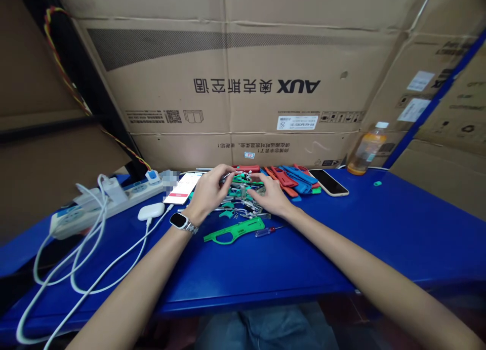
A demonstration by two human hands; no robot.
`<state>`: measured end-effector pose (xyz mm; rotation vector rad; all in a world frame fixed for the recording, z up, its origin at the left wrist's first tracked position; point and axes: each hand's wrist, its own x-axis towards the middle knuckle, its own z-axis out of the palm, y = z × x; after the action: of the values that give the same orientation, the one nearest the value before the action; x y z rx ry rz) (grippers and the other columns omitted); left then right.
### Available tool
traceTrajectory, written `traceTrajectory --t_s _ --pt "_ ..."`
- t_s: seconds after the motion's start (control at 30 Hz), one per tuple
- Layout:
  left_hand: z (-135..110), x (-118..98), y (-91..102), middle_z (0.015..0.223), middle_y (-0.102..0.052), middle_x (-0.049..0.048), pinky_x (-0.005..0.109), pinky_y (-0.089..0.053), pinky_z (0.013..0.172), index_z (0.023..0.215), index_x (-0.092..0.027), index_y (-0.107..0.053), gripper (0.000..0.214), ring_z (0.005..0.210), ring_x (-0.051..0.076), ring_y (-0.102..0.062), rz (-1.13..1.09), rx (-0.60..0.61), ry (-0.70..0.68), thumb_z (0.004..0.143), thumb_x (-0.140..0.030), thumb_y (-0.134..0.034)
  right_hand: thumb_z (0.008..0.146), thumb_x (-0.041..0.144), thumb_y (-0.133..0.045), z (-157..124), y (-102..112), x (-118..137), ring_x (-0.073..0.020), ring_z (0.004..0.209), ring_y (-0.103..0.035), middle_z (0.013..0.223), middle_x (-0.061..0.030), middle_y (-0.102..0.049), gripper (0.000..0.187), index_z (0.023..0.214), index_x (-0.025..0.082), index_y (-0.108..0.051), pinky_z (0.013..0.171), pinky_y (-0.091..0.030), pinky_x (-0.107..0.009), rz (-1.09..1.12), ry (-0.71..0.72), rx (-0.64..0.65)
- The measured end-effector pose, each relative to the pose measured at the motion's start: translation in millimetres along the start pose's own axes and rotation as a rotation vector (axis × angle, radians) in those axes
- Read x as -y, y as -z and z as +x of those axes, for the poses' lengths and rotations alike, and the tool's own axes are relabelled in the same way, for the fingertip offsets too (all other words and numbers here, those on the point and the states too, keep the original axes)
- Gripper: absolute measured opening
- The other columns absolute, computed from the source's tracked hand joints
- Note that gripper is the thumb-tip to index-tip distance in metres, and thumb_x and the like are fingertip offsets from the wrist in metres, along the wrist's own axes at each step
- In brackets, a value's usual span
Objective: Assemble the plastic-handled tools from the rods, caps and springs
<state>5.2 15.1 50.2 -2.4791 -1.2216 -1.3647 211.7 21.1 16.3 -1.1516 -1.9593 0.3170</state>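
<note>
My left hand (213, 189), wearing a watch (181, 221), is over the left part of a pile of loose lighter parts (243, 203). Its fingers are pinched together around something thin, mostly hidden. My right hand (271, 194) reaches over the pile's right side. Its thumb and index finger are apart, close to some small clear parts. Green pieces, metal tubes and white wires make up the pile. Nearer to me lies a green lighter casing half (234, 231), beside a small screwdriver (269, 231) with a clear handle.
Red and blue casings (299, 178) are heaped right of the pile, beside a dark-screened phone (329, 182). A drink bottle (367, 148) stands behind. On the left are a lit phone (183, 188), a white earphone case (151, 211), a power strip (91, 213) and loose cables. Cardboard (258, 56) walls the back.
</note>
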Motion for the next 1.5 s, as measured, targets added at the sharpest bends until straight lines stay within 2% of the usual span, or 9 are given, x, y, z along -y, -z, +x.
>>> traceTrajectory --t_s 0.17,0.33,0.53,0.7,0.87,1.03,1.23,1.33,1.5 --pt "2.5 -8.0 -1.8 0.076 -0.065 0.0008 0.024 -0.041 0.057 0.098 -0.017 -0.062 0.016 0.059 0.011 -0.054 -0.11 -0.068 0.018 0.098 -0.029 -0.051 0.09 0.037 -0.057 10.3 -3.9 -2.9 -0.0223 0.094 -0.066 0.1 -0.0044 -0.073 0.025 0.102 0.019 -0.068 0.085 -0.049 -0.035 0.298 0.018 -0.023" --pt "3.3 -2.9 3.3 0.086 -0.069 0.0033 0.026 -0.044 0.062 0.099 -0.018 -0.063 0.017 0.066 0.013 -0.059 0.0 -0.009 0.019 0.098 -0.027 -0.049 0.088 0.034 -0.061 11.1 1.4 -4.8 -0.023 0.092 -0.066 0.1 -0.0058 -0.074 0.022 0.102 0.021 -0.073 0.087 -0.049 -0.038 0.199 0.029 -0.158" --pt "1.8 7.3 10.3 0.087 -0.071 0.0042 0.027 -0.044 0.063 0.098 -0.018 -0.064 0.018 0.071 0.016 -0.062 0.074 0.044 0.052 0.097 -0.029 -0.049 0.087 0.039 -0.059 10.0 3.7 -7.5 -0.0175 0.076 -0.065 0.086 -0.0038 -0.074 0.024 0.085 0.018 -0.071 0.073 -0.049 -0.031 0.252 0.008 -0.022" --pt "0.5 8.5 1.8 0.081 -0.07 0.002 0.025 -0.04 0.056 0.098 -0.018 -0.064 0.02 0.062 0.013 -0.058 -0.038 0.007 0.14 0.098 -0.031 -0.049 0.082 0.037 -0.063 11.3 1.8 -10.6 -0.0135 0.064 -0.059 0.075 -0.0015 -0.07 0.021 0.079 0.017 -0.066 0.062 -0.046 -0.027 0.356 -0.008 -0.025" --pt "-1.0 4.6 -3.1 0.072 -0.067 0.0007 0.025 -0.036 0.053 0.099 -0.018 -0.065 0.022 0.055 0.012 -0.052 -0.044 0.025 0.119 0.098 -0.034 -0.049 0.079 0.033 -0.065 7.6 3.7 -9.7 -0.0172 0.078 -0.064 0.084 -0.0039 -0.07 0.018 0.089 0.017 -0.064 0.071 -0.048 -0.03 0.353 0.029 -0.01" --pt "-1.4 2.1 -1.5 0.083 -0.07 0.0026 0.028 -0.043 0.062 0.1 -0.02 -0.064 0.018 0.067 0.016 -0.06 0.004 0.063 0.058 0.097 -0.032 -0.051 0.083 0.041 -0.064 9.7 2.3 -5.5 -0.0166 0.075 -0.063 0.087 -0.0046 -0.07 0.029 0.098 0.017 -0.065 0.067 -0.049 -0.029 0.366 -0.008 -0.018" --pt "-1.9 3.6 -1.5 0.087 -0.071 0.0042 0.03 -0.045 0.068 0.101 -0.021 -0.065 0.02 0.073 0.018 -0.063 0.018 0.119 0.032 0.097 -0.033 -0.05 0.085 0.051 -0.061 17.9 7.4 -9.8 -0.0214 0.087 -0.067 0.093 -0.0049 -0.075 0.033 0.087 0.02 -0.073 0.082 -0.052 -0.037 0.468 -0.026 -0.014" --pt "-2.2 4.0 -1.0 0.089 -0.071 0.0041 0.029 -0.044 0.066 0.101 -0.021 -0.065 0.02 0.072 0.017 -0.063 0.03 0.119 0.032 0.097 -0.033 -0.05 0.078 0.054 -0.069 21.2 10.9 -11.7 -0.0236 0.092 -0.068 0.094 -0.0046 -0.077 0.035 0.088 0.021 -0.076 0.089 -0.051 -0.041 0.56 -0.092 -0.066" --pt "-1.6 1.9 0.8 0.087 -0.071 0.0025 0.028 -0.04 0.061 0.1 -0.021 -0.064 0.018 0.065 0.015 -0.058 0.041 0.116 0.041 0.097 -0.032 -0.05 0.071 0.053 -0.075 23.3 9.9 -7.5 -0.0226 0.083 -0.07 0.087 -0.0054 -0.077 0.037 0.085 0.019 -0.075 0.081 -0.055 -0.038 0.61 -0.143 -0.196"
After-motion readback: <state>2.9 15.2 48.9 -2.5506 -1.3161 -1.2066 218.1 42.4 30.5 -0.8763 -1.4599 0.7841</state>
